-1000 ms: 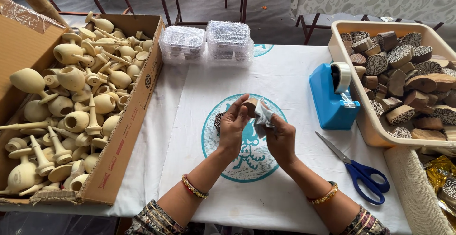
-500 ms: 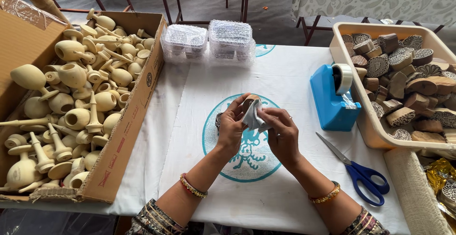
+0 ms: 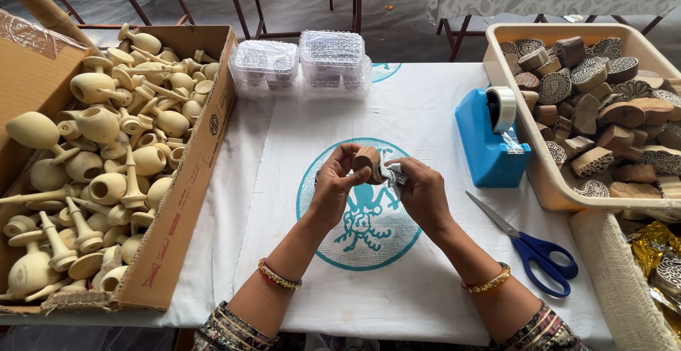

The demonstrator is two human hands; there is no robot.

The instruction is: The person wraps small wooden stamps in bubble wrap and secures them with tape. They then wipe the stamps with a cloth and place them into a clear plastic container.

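Observation:
Both hands meet over the middle of the white cloth (image 3: 425,110), above its teal round print (image 3: 365,227). My left hand (image 3: 333,184) grips a small rounded wooden piece (image 3: 367,159) between thumb and fingers. My right hand (image 3: 420,189) pinches a crumpled bit of clear wrapping (image 3: 392,172) against that piece. Each wrist wears a bangle.
An open cardboard box (image 3: 188,202) of pale turned wooden pieces stands at the left. Clear plastic lidded containers (image 3: 301,64) sit at the back. A blue tape dispenser (image 3: 489,138), blue-handled scissors (image 3: 532,248) and a cream tray (image 3: 546,181) of carved wooden blocks lie to the right.
The hands have turned the wooden piece and worked the clear wrapping round it; they stay over the same spot on the cloth.

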